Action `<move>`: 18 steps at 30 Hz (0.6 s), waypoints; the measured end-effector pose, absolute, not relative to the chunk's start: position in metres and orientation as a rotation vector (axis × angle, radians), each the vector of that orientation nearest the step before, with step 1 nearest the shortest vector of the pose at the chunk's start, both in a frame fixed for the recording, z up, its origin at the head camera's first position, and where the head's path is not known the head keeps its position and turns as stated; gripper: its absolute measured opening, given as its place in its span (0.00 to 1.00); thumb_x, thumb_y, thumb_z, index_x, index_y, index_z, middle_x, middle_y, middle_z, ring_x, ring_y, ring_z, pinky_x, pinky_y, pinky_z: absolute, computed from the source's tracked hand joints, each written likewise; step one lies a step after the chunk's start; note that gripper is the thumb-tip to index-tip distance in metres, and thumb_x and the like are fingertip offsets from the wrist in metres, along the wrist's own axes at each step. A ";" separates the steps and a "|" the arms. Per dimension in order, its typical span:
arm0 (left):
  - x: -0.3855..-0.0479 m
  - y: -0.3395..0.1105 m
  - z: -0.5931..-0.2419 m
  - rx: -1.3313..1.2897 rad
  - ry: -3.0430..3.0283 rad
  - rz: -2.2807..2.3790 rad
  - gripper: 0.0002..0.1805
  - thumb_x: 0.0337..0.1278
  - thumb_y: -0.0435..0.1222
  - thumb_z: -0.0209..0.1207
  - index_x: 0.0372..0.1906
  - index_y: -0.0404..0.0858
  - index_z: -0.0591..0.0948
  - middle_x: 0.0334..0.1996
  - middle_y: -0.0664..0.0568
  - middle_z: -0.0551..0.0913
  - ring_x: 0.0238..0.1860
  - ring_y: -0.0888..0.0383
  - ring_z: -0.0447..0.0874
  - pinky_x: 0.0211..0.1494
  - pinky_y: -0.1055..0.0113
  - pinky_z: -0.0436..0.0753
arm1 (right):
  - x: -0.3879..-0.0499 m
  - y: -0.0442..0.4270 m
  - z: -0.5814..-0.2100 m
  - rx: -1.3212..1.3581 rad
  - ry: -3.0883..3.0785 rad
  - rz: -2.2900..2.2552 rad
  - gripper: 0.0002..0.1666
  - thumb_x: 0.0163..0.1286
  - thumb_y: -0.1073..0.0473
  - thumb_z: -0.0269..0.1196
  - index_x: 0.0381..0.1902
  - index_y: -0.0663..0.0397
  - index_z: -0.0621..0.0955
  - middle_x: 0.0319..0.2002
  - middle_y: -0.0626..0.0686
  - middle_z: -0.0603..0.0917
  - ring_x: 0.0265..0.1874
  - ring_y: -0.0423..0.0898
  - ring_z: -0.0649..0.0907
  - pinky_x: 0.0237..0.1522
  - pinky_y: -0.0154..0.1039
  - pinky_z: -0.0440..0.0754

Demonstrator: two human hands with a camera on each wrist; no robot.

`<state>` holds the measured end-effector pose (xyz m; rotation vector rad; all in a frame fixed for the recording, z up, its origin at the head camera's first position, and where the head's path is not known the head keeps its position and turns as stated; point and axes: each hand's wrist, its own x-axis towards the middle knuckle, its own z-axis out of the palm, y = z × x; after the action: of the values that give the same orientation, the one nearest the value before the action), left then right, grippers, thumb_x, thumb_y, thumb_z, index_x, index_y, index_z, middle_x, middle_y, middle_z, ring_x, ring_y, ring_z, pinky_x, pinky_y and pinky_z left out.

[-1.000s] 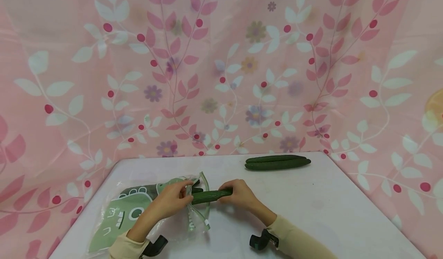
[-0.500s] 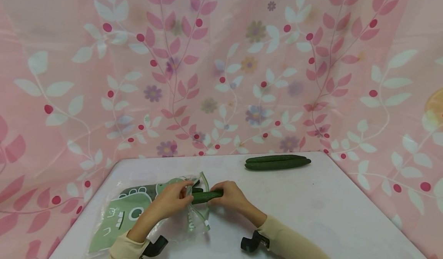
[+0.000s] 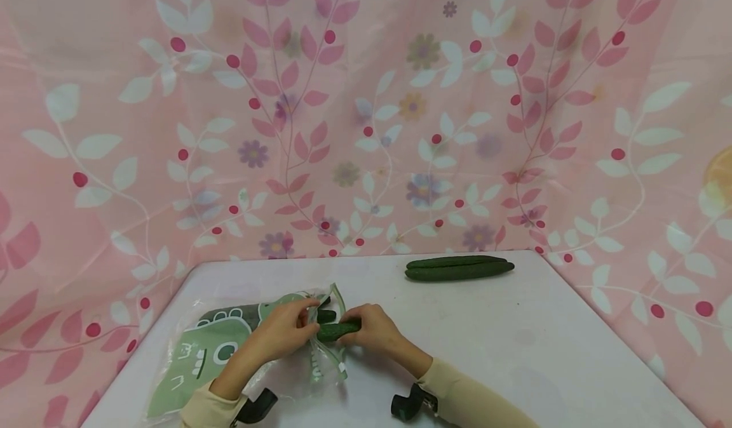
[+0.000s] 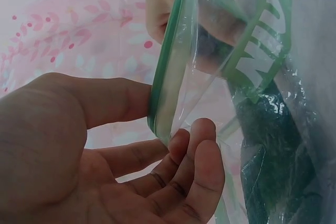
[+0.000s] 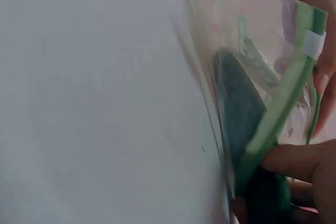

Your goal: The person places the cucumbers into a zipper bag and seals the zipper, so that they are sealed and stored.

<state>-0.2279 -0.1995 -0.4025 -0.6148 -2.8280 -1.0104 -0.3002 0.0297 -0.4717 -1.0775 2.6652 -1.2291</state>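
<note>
The right hand (image 3: 376,331) has shifted left, gripping a cucumber (image 3: 334,333), seemingly mid-loading into the bag (image 3: 197,371) the left hand (image 3: 286,329) pinches; a further push seems needed.

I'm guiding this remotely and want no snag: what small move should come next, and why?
Probably let the right hand ease the cucumber further into the slider bag: the gripped end sticks out past the bag's mouth, which the left hand holds open.

Bag (image 3: 197,371) left on table (image 3: 515,358), two cucumbers (image 3: 459,271) behind right
</note>
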 end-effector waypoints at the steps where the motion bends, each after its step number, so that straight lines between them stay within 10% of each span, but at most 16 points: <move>1: -0.227 -0.200 -0.402 -0.618 -2.829 -1.013 0.25 0.64 0.33 0.65 0.64 0.28 0.79 0.25 0.58 0.74 0.23 0.63 0.70 0.29 0.64 0.71 | -0.301 0.031 -0.471 -1.095 2.649 -1.208 0.15 0.57 0.57 0.81 0.41 0.52 0.91 0.37 0.39 0.87 0.36 0.34 0.81 0.43 0.35 0.79; 18: -0.229 -0.199 -0.403 -0.622 -2.827 -0.975 0.26 0.63 0.34 0.67 0.64 0.27 0.79 0.24 0.59 0.74 0.23 0.63 0.69 0.30 0.64 0.71 | -0.328 0.075 -0.455 -1.435 2.480 -0.738 0.14 0.63 0.56 0.78 0.46 0.52 0.90 0.34 0.39 0.85 0.32 0.34 0.79 0.37 0.31 0.77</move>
<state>-0.2291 -0.1992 -0.4030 -0.6223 -2.8274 -0.9746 -0.3285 0.0747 -0.4555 -1.4347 2.4801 -0.7377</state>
